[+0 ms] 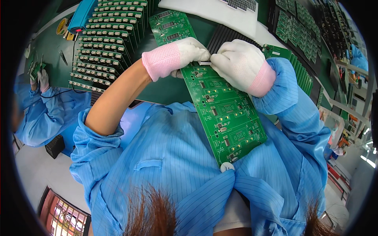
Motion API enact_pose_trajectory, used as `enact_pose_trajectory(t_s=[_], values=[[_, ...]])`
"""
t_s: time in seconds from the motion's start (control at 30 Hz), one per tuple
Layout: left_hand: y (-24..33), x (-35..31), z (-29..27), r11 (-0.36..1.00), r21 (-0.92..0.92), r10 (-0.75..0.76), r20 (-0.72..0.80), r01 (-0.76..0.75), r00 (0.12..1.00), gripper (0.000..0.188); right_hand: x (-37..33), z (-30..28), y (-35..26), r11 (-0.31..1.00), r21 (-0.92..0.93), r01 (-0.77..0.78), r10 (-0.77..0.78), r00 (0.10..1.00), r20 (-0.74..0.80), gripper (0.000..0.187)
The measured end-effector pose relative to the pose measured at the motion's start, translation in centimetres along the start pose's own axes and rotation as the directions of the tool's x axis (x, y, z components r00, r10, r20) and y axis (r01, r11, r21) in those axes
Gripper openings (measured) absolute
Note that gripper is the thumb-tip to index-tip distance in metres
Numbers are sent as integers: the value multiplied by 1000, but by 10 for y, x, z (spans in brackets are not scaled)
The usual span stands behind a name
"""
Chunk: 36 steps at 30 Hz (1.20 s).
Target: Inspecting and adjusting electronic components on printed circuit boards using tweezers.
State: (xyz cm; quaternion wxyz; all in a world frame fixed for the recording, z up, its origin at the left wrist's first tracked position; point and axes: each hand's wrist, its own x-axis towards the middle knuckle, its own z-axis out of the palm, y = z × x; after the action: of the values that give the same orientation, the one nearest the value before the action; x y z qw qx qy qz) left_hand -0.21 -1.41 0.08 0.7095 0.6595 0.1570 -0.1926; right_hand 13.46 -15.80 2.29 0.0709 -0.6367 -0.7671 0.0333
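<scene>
A long green circuit board (232, 118) slants from the far table toward my chest, its near end against my blue smock. Black digit displays (168, 25) sit on its far portion; the near portion shows bare outlines for such parts, among small soldered components. My left hand (185, 54), in a white glove with a pink cuff, is closed at the board's left edge, fingers curled over it. My right hand (237, 63), gloved alike, is closed in a pinch above the board. A small white-edged piece (204, 63) shows between both hands' fingertips; its rest is hidden.
Upright boards with white connectors (104, 43) stand in rows at left, beside a teal box (82, 15) and tweezers (63, 57). White foam (204, 8) bearing display modules lies beyond. Boards fill a black rack (301, 76) and tray (281, 29) at right. A co-worker's gloved hands (42, 78) are far left.
</scene>
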Motion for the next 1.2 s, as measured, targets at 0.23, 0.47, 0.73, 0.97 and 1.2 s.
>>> enact_pose_trajectory(t_s=[0.23,0.47,0.73,0.97,1.2], values=[[3,2,2,998,25,56,-18,-55,998,25,-2,12,2,972,58,-227,221,971,87,8],[-19,12,-5,985,-31,166,-15,-167,986,23,4,10,-6,914,92,-396,380,912,152,11],[-11,-26,-8,919,-322,149,-246,-226,958,32,-25,-60,18,676,595,-435,468,877,108,44],[-6,-37,1,840,-368,261,-370,-399,891,42,-37,-84,-6,55,819,-571,275,798,537,48],[-16,-46,-10,772,-460,288,-364,-439,886,44,-11,-90,7,82,844,-529,202,838,506,41]])
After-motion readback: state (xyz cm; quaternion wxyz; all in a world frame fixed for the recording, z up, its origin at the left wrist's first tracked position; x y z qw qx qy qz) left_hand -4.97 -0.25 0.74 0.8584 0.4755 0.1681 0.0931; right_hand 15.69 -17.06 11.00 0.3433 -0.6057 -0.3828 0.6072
